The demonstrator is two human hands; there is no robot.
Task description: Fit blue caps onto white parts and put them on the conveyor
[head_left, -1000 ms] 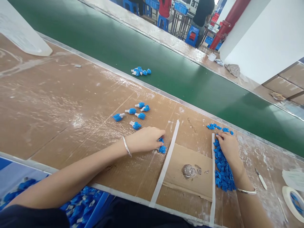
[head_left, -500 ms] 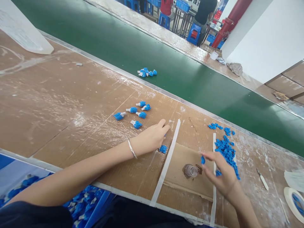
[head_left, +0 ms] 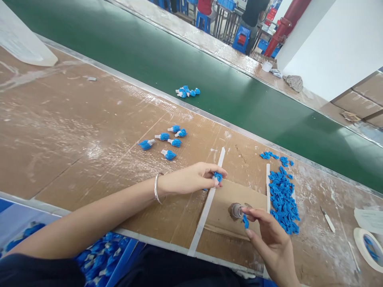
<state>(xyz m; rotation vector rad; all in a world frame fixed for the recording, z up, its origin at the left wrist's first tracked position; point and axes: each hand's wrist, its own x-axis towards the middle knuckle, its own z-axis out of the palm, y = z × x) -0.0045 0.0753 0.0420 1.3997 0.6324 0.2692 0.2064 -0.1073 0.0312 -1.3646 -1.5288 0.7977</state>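
My left hand is closed on a small blue-and-white plastic piece, above a white tape strip. Between the thumb and fingertips of my right hand is a small blue part, beside a little clear cup on a cardboard sheet. Right of the cup lies a heap of loose blue parts. Several blue pieces with white stems rest on the bench beyond my left forearm. Another blue bit is mostly hidden under that hand.
Across the far side runs a green conveyor belt carrying a cluster of blue pieces. A blue bin of similar pieces stands below the bench edge. At right are a knife and a tape roll. People sit farther back.
My left hand has picked up a blue-and-white piece from the bench and moved right. My right hand has brought its blue part left and down beside the cup.
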